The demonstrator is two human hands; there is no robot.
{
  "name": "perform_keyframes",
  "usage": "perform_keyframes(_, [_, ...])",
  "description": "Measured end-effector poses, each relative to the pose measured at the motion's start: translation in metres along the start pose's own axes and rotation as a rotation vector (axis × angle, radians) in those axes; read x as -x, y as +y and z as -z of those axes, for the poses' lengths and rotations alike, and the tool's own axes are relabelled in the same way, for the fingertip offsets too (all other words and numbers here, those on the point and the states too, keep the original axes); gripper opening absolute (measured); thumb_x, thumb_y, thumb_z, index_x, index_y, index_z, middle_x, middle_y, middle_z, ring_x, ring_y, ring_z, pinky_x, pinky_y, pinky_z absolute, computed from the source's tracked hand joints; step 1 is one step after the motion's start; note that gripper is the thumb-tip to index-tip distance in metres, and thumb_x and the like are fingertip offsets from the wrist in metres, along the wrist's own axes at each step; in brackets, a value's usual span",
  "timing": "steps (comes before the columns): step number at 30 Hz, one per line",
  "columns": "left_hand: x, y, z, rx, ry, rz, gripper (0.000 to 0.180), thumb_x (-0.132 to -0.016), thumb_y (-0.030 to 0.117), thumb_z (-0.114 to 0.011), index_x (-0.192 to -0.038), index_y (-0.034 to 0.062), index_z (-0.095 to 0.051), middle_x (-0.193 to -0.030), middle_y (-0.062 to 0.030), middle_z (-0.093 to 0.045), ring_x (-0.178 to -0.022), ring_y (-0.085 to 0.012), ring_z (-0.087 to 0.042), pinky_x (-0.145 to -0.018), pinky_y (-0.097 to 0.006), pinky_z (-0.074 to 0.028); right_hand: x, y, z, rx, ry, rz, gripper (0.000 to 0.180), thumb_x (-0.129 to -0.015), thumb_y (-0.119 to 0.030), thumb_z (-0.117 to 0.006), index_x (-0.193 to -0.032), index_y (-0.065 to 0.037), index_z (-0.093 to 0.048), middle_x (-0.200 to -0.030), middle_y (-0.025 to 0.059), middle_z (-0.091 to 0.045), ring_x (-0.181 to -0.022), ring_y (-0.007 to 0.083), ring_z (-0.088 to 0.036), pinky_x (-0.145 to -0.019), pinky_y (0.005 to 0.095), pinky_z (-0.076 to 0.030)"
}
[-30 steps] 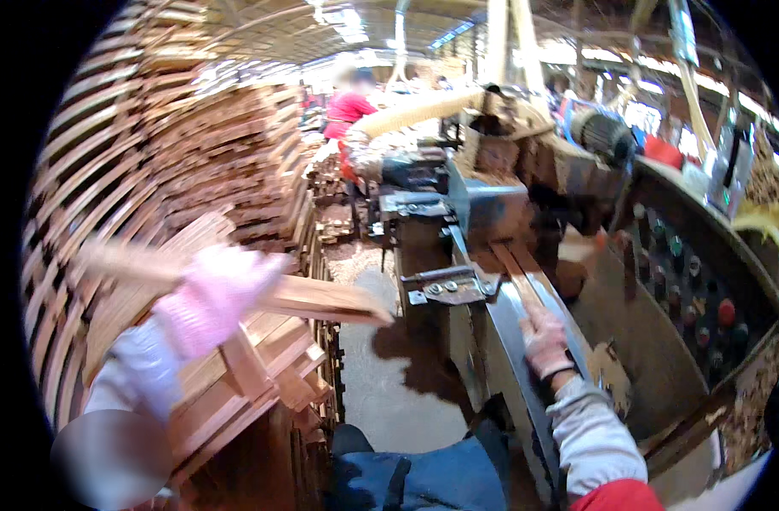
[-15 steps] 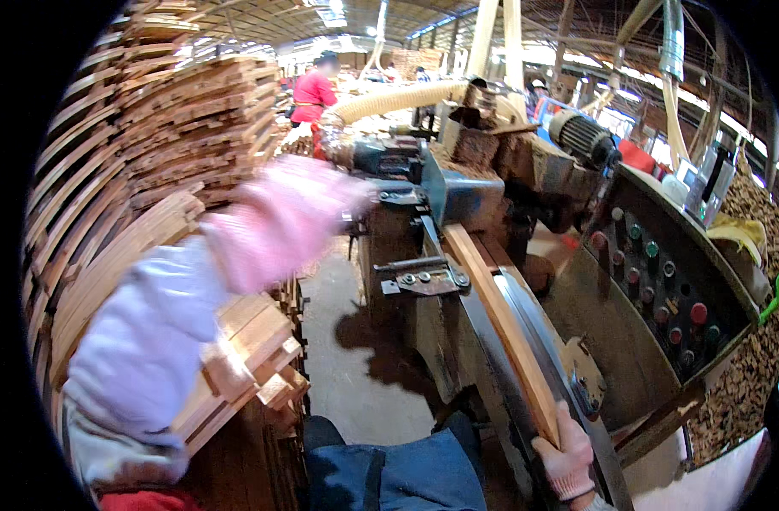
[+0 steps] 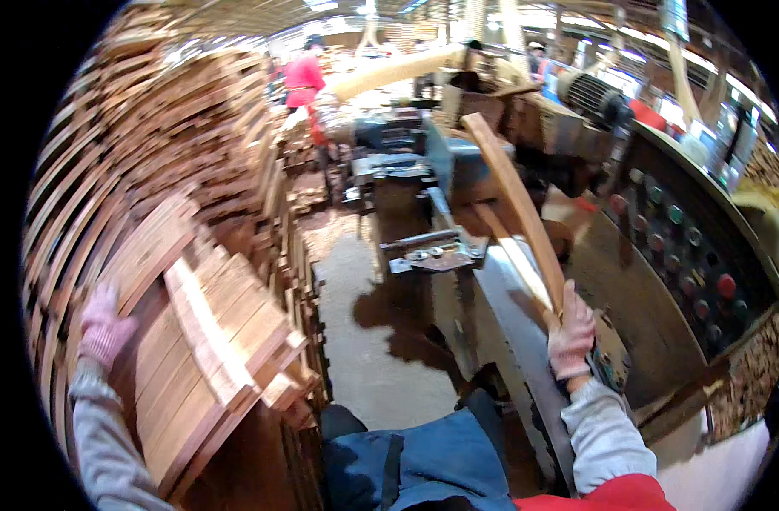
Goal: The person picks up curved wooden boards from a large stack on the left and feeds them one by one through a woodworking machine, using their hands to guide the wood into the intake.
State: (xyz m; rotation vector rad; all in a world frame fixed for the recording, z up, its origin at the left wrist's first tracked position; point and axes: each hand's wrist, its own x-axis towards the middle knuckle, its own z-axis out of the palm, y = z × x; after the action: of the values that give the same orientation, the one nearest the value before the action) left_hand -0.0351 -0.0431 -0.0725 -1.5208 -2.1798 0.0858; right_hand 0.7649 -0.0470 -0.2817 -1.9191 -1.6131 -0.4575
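My right hand [image 3: 571, 332], in a pale pink knit glove, is closed round the near end of a long wooden strip [image 3: 519, 200]. The strip is tilted, its far end raised in front of the blue machine housing [image 3: 468, 170]. Beneath it a thinner, lighter strip [image 3: 515, 257] runs over the metal bed [image 3: 504, 285] toward the same hand; whether that hand also grips it, I cannot tell. At the left, my gloved left hand [image 3: 106, 326] is beside the stacked boards [image 3: 172, 375], thumb apart from the fingers. One pale board [image 3: 206, 336] lies across that stack.
Tall piles of wood [image 3: 185, 128] rise along the left. A control panel [image 3: 687, 238] with several buttons slants at the right, below a motor [image 3: 589, 94]. A metal bracket [image 3: 432, 251] juts from the machine. A person in red [image 3: 304, 81] stands farther back.
My left hand has swung from the machine back to the stacked boards at the left. My right hand has moved up and lifted the wooden strip off the bed.
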Motion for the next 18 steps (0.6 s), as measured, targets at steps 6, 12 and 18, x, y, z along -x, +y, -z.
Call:
perform_keyframes(6, [0.001,0.02,0.009,-0.048,0.091,-0.062,0.078,-0.078,0.031,-0.078,-0.149,0.0098,-0.052,-0.139,-0.019,-0.058,-0.132,-0.0371,-0.055,-0.11,-0.046,-0.047,-0.061,-0.005,-0.056,-0.089,0.029,0.034,0.068,-0.094,-0.026,-0.072,-0.154,-0.003,-0.05,-0.14,0.0183,-0.065,-0.117,0.0353,-0.065,-0.103,0.0413,-0.05])
perform_keyframes(12, [0.003,0.039,0.036,-0.107,-0.055,0.006,0.09,-0.077,0.03,-0.084,-0.156,0.0152,-0.044,-0.139,-0.0168,-0.057,-0.132,-0.0358,-0.055,-0.109,-0.047,-0.046,0.074,-0.023,0.067,-0.057,-0.184,-0.074,0.072,-0.089,0.0,-0.068,-0.157,-0.002,-0.046,-0.15,0.0223,-0.058,-0.131,0.0422,-0.058,-0.112,0.0478,-0.043])
perform_keyframes(18, [0.004,0.021,0.003,-0.124,0.095,-0.007,0.073,-0.079,0.017,-0.074,-0.149,0.0149,-0.053,-0.134,-0.0174,-0.06,-0.127,-0.0364,-0.058,-0.105,-0.047,-0.049,0.169,-0.013,0.142,0.23,-0.266,0.047,0.055,-0.099,-0.025,-0.062,-0.15,-0.003,-0.055,-0.132,0.027,-0.065,-0.115,0.047,-0.064,-0.101,0.0489,-0.052])
